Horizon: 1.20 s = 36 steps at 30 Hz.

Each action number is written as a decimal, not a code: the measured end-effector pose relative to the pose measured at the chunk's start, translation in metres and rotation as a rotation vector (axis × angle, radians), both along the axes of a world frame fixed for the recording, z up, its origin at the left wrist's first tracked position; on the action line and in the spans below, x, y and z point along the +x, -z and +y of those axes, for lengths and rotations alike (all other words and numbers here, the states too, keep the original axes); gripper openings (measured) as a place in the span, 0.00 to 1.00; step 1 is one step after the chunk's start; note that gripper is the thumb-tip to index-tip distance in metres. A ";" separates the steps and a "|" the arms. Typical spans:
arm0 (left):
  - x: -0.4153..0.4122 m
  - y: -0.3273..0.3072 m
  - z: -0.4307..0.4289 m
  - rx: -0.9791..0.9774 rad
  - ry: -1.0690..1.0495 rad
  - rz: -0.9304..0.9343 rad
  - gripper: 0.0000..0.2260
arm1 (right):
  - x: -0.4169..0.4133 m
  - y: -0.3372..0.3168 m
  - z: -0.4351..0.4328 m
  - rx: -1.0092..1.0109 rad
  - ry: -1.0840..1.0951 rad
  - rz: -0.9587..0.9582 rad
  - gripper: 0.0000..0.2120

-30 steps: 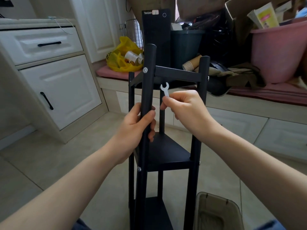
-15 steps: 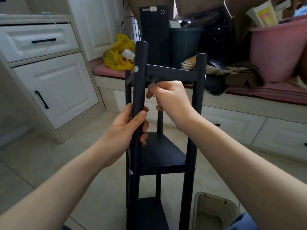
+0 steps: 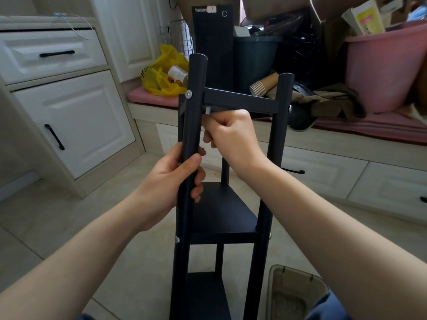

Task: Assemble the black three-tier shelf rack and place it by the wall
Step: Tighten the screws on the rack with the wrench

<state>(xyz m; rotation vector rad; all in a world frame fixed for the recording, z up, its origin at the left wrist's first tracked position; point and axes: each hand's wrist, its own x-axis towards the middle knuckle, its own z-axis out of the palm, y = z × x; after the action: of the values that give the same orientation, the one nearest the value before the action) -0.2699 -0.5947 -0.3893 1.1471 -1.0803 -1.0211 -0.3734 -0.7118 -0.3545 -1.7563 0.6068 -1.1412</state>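
1. The right hand [image 3: 231,139] is reaching up under the top tier [image 3: 240,100] of the black rack [image 3: 221,209]. 1 s ago it was holding the small white wrench [image 3: 208,110] in the open, lower down.
2. Its fingers are curling tight and pinching the wrench. Only the pale tip is showing, pressed beside the near-left post [image 3: 194,112].
3. The left hand [image 3: 173,179] is keeping its hold on that post, with the fingers and thumb wrapped around it, as it did 1 s ago.
4. The wrench is probably going onto the nut behind the screw head [image 3: 189,94] at the top-left joint. I cannot tell whether it is seated yet.
5. All 3 tiers are sitting between the posts, so assembly seems to be nearing its end. Setting the rack by the wall is not yet done.
6. The rack is standing upright on the pale tiled floor [image 3: 69,215], near the person and between both arms.
7. A white cabinet [image 3: 76,116] is standing at the left. A cushioned bench [image 3: 369,128] is running along the far side, carrying a yellow bag [image 3: 161,77], a black computer tower [image 3: 212,42] and a pink tub [image 3: 383,65].
8. A small bin [image 3: 291,294] is sitting at the near right.
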 end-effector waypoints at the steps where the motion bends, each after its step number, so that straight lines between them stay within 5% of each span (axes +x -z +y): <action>1: 0.000 0.000 0.000 0.001 0.001 0.002 0.12 | 0.001 0.001 -0.001 -0.005 0.005 -0.002 0.14; 11: 0.004 0.000 0.000 0.009 0.022 0.005 0.08 | 0.016 0.014 0.001 -0.120 0.065 -0.111 0.13; 19: 0.007 0.001 0.002 0.019 0.044 0.018 0.09 | 0.027 0.016 0.000 -0.145 0.075 -0.162 0.23; 36: 0.005 0.002 0.005 0.024 0.068 -0.011 0.12 | 0.001 0.008 0.003 -0.026 -0.066 -0.093 0.17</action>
<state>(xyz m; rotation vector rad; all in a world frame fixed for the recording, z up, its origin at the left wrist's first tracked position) -0.2648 -0.5900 -0.3910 1.1429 -1.1257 -1.0841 -0.3723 -0.7087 -0.3625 -1.7219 0.4763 -1.1824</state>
